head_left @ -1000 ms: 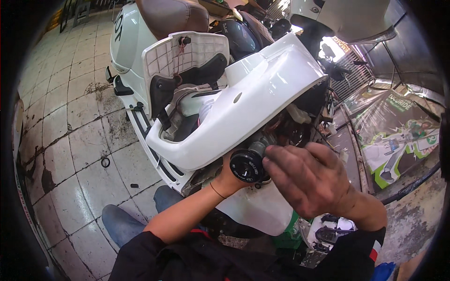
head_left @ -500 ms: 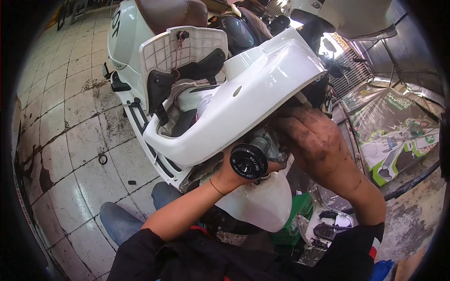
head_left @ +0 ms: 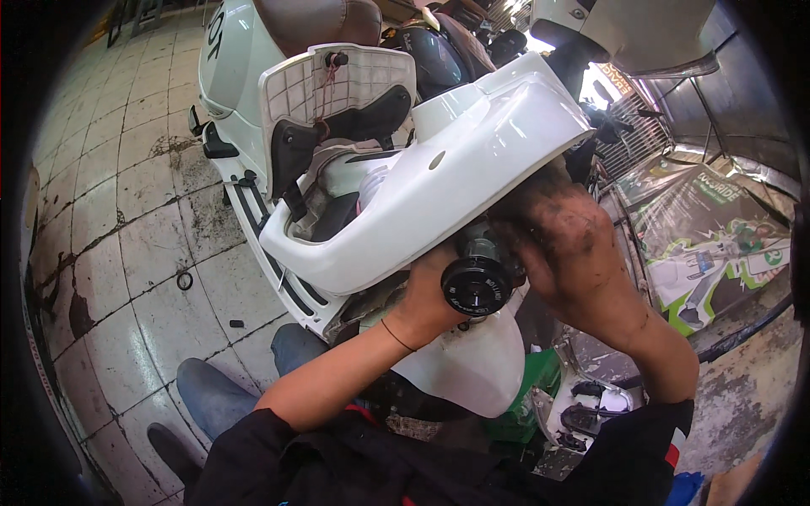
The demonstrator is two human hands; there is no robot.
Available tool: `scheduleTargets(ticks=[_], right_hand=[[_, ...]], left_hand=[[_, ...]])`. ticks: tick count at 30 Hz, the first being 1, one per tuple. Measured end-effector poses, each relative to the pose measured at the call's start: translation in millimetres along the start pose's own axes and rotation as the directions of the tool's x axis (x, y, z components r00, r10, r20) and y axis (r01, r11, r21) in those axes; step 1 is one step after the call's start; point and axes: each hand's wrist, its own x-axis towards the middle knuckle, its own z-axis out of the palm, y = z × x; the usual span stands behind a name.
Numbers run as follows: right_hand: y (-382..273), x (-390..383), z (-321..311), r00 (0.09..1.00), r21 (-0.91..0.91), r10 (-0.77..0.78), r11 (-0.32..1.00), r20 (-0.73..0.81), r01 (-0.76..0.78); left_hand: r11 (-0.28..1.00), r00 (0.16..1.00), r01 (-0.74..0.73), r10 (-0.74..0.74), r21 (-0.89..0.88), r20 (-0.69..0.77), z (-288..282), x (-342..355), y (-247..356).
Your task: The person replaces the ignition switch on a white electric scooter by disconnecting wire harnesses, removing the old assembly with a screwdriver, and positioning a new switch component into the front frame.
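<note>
Left hand (head_left: 426, 295): grip closed from below around the black handlebar end (head_left: 478, 274), fingers curled under the barrel just behind its round black end cap (head_left: 475, 291). A thin band sits on the wrist.

Right hand (head_left: 574, 244): soiled with dark grease, laid over the top of the same handlebar end, back of the hand toward the camera. Fingers reach up under the edge of the white handlebar cover (head_left: 439, 181); whether that grip is closed on anything cannot be told, since the fingertips are hidden by the cover.

White handlebar cover: tilted, its long side running from lower left to upper right, directly above both hands and touching them.

Behind it: white scooter (head_left: 253, 101) with brown seat (head_left: 316, 21), leg shield with a gridded inner panel (head_left: 312, 80), black footboard strips.

Below: tiled floor (head_left: 110, 219), stained, with a small dark ring (head_left: 184, 280) lying on it. Green printed panel (head_left: 709, 228) at right.
</note>
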Motion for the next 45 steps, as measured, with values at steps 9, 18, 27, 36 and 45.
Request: scheduleTargets(ticks=[9, 18, 27, 36, 45], right_hand=[[0.9, 8.4, -9.5, 0.987, 0.121, 0.041, 0.991, 0.155, -0.060], [9.6, 1.9, -14.8, 0.950, 0.107, 0.222, 0.962, 0.219, -0.249], [22.8, 4.6, -13.2, 0.998, 0.018, -0.003, 1.000, 0.066, 0.002], [12.7, 12.2, -9.3, 0.983, 0.229, 0.124, 0.961, 0.135, -0.153], [18.6, 7.4, -10.9, 0.981, 0.227, 0.131, 0.961, 0.145, -0.161]], left_hand=[[0.994, 0.988, -0.050, 0.036, -0.092, -0.153, 6.3, -3.7, -4.2], [0.994, 0.998, 0.030, -0.034, -0.101, -0.043, 5.4, -4.9, -2.5], [0.976, 0.999, 0.047, -0.045, -0.212, 0.016, 7.3, -0.3, -8.7], [0.994, 0.988, -0.100, 0.105, 0.051, -0.115, 7.9, 7.8, -1.0], [0.996, 0.989, -0.011, -0.002, -0.093, -0.145, 7.9, 9.4, 5.6]])
